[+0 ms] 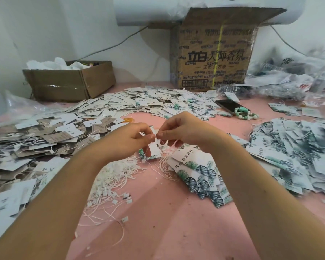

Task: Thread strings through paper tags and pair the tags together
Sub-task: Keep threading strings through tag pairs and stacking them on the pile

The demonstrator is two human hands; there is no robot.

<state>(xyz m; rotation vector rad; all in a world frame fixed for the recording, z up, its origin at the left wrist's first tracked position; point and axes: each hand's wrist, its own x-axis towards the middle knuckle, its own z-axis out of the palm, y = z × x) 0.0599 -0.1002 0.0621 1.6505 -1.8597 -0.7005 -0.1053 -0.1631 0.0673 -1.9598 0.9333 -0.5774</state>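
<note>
Paper tag [155,149] pinched by left hand [133,136] and right hand [184,128]; cardboard box [69,85] holds white bags [43,63].

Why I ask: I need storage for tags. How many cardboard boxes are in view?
2. A low open cardboard box sits back left; a tall printed cardboard box sits back, right of centre. Plastic bags may hide others.

left hand [133,135] pinching, right hand [186,128] pinching
</note>
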